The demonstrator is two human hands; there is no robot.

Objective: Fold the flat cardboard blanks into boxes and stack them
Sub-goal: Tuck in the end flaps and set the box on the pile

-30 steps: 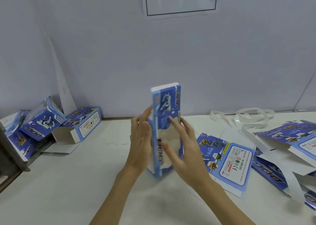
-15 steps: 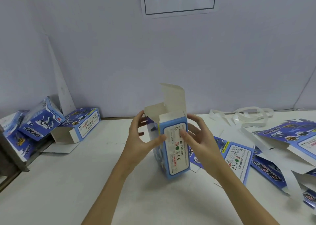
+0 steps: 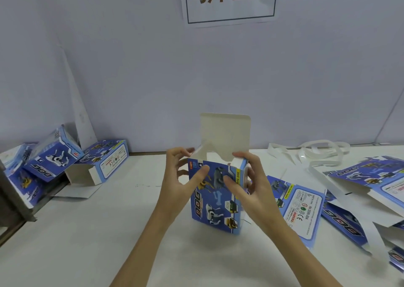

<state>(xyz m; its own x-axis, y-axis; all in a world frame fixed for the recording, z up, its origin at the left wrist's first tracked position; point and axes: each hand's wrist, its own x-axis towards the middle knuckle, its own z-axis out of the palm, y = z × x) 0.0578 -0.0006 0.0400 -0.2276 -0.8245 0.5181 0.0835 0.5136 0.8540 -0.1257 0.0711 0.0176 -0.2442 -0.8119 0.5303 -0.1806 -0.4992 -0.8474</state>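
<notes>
Two bare forearms come up from the lower edge, each ending in a bare hand: the left hand [image 3: 181,177] and the right hand [image 3: 251,188]. No sleeve shows below the fingers on either arm; both wrists are uncovered as far as the frame reaches. The fingers [image 3: 242,155] are slim, with short plain nails. The far sides of both hands are hidden.

A blue printed box [image 3: 215,197] stands upright at the worktop's middle with its top lid flap raised, folded boxes [image 3: 72,164] lie heaped at the far left, and flat blanks [image 3: 303,210] are spread at the right.
</notes>
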